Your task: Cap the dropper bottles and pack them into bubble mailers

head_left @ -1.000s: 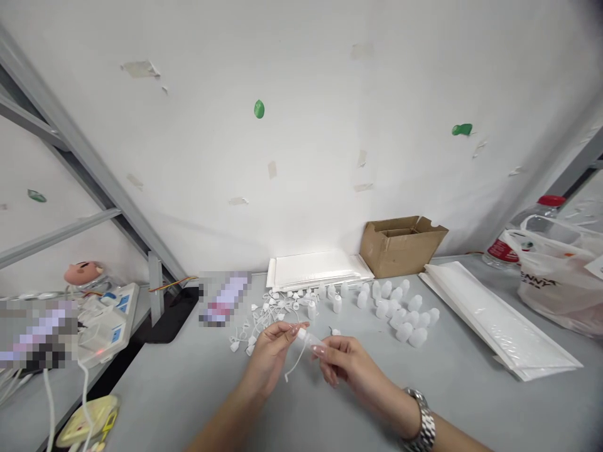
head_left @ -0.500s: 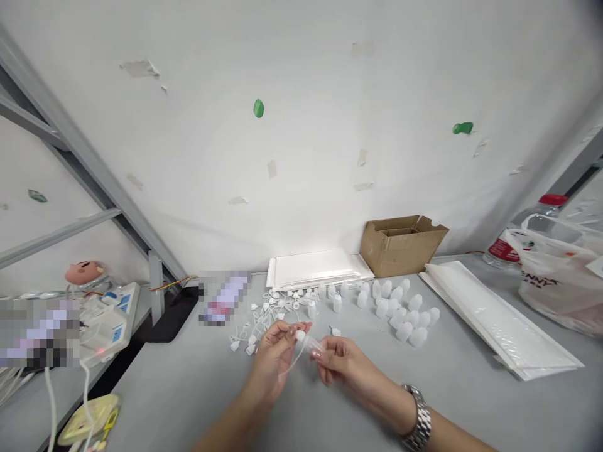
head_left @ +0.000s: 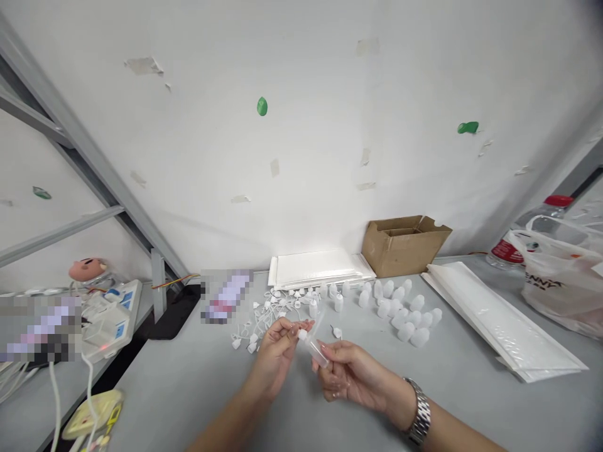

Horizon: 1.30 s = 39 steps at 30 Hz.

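Observation:
Between my two hands is a small translucent bottle [head_left: 316, 351], tilted, with a white cap [head_left: 302, 335] at its upper left end. My left hand [head_left: 277, 355] pinches the cap between thumb and fingers. My right hand [head_left: 346, 373] is closed round the bottle's body. A thin clear strip rises from near the cap. Beyond my hands lie several white caps with thin tubes [head_left: 268, 314], in a loose heap. Several translucent bottles [head_left: 396, 311] stand or lie to the right of them. A single cap [head_left: 336, 332] lies just past my right hand.
White padded envelopes [head_left: 315, 267] lie by the wall, next to an open cardboard box [head_left: 407, 248]. More envelopes [head_left: 499, 320] are at the right, near a plastic bag [head_left: 560, 282] and a red-capped bottle [head_left: 506, 251]. A blurred-out phone-like object [head_left: 228, 298] and a power strip [head_left: 113, 323] are at the left.
The held bottle has turned to point more downward, and my right hand's fingers have curled in further. The clear strip now points up instead of down. The view has shifted slightly.

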Motion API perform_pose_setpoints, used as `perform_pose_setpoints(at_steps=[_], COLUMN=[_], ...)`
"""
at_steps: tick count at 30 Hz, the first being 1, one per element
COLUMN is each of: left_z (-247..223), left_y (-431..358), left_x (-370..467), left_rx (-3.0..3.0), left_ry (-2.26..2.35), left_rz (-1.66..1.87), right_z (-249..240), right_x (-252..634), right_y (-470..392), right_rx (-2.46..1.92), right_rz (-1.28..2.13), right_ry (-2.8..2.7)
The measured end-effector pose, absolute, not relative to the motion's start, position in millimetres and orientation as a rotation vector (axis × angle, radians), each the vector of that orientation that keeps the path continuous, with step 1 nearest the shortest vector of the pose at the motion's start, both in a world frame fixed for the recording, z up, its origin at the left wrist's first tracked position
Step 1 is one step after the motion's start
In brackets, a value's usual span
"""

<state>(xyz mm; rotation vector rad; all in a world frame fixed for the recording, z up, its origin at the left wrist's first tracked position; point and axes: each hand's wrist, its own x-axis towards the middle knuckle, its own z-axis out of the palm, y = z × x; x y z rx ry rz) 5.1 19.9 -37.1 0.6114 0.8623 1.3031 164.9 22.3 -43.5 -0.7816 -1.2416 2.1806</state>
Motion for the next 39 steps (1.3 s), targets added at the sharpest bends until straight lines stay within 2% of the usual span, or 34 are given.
perform_pose_setpoints(at_steps=[3, 7, 10, 24, 34, 39], left_z=[-39, -44, -48, -39, -45, -50], left_y=[21, 22, 22, 16, 14, 14], left_x=[6, 8, 8, 10, 16, 15], left_rx=[0.581, 0.56, 0.569, 0.573, 0.592, 0.547], left_ry=[0.886, 0.907, 0.897, 0.868, 0.919, 0.916], left_rz=[1.341, 1.361, 1.339, 1.407, 1.377, 1.405], right_z=[-46, -54, -57, -50, -47, -48], right_x=[163, 158, 157, 157, 158, 161], right_y=[22, 22, 24, 20, 20, 24], right_rx=[-0.789, -0.967, -0.982, -0.748, -0.986, -0.965], right_rz=[2.209, 1.836, 1.712, 2.296, 1.972, 1.966], right_ry=[-1.109, -1.172, -1.189, -0.837, -1.001, -1.15])
